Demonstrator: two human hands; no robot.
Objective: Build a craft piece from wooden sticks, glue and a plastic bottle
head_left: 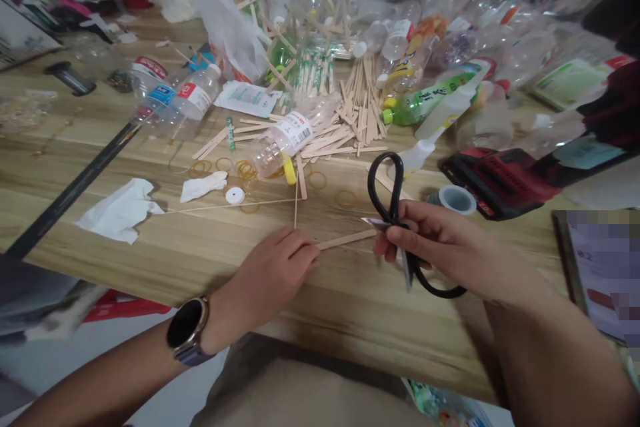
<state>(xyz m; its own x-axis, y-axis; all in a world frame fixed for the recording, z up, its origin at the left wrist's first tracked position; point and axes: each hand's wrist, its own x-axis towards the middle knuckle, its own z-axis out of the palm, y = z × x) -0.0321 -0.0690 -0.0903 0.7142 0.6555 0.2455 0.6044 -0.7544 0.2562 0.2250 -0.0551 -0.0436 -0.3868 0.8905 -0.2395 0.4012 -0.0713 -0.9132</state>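
Note:
In my right hand (425, 237) is a pair of scissors (391, 188) with black loop handles, gripped around the pivot. Its blades are spread, one pointing left and one down. My left hand (280, 267), fingers closed, presses on the table at the left end of a flat wooden craft stick (346, 239). That stick runs right to beside my right fingertips; whether they touch it, I cannot tell. Just above my left hand, a thin skewer (230, 205) lies crosswise with another thin stick (296, 210).
A heap of craft sticks (367, 103) and a plastic bottle (287, 137) lie ahead, with rubber bands (245, 170) near them. Crumpled tissue (120, 210) is at left. A red-and-black power tool (493, 177), a tape roll (457, 200) and a glue bottle (445, 113) stand right.

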